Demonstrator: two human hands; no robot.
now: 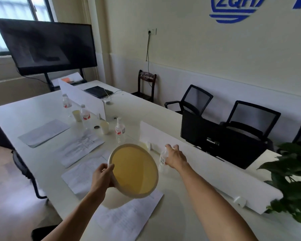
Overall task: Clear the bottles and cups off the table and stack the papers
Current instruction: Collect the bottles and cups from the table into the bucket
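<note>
My left hand grips the rim of a round white basin with a yellowish inside, held tilted above the white table. My right hand grips the top of a clear plastic bottle standing just right of the basin. Further along the table stand three more clear bottles with red labels and two pale cups. Several printed paper sheets lie spread over the table; one is partly under the basin.
A low white divider runs along the table's middle. Behind it stand a black monitor, black office chairs and a green plant at right. A large screen stands at the far end, a laptop on the table.
</note>
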